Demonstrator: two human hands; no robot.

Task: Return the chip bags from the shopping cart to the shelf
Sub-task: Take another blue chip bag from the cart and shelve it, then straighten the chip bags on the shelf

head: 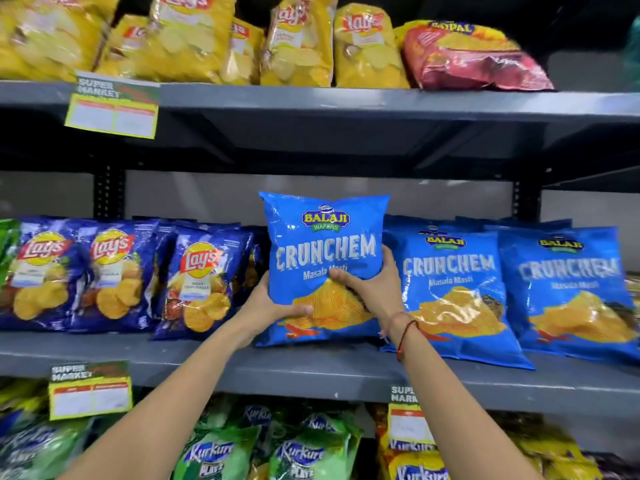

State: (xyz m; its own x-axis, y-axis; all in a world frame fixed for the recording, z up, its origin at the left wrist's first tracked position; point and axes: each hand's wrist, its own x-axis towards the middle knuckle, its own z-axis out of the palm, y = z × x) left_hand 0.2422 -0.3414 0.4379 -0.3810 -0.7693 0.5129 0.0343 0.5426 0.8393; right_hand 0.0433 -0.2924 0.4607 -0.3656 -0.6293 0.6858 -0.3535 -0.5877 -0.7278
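A bright blue Crunchem chip bag (323, 237) stands upright on the grey middle shelf (311, 368), between the dark blue Lay's bags (201, 282) and two more blue Crunchem bags (453, 289). My left hand (270, 306) grips its lower left edge, thumb across the front. My right hand (370, 282) holds its right side, fingers over the front. A red thread sits on my right wrist. The shopping cart is out of view.
Yellow Lay's bags (298, 43) and a red bag (474, 60) fill the top shelf. Green Kurkure bags (298, 452) and yellow ones (415, 462) fill the bottom shelf. Price tags (112, 107) hang from the shelf edges.
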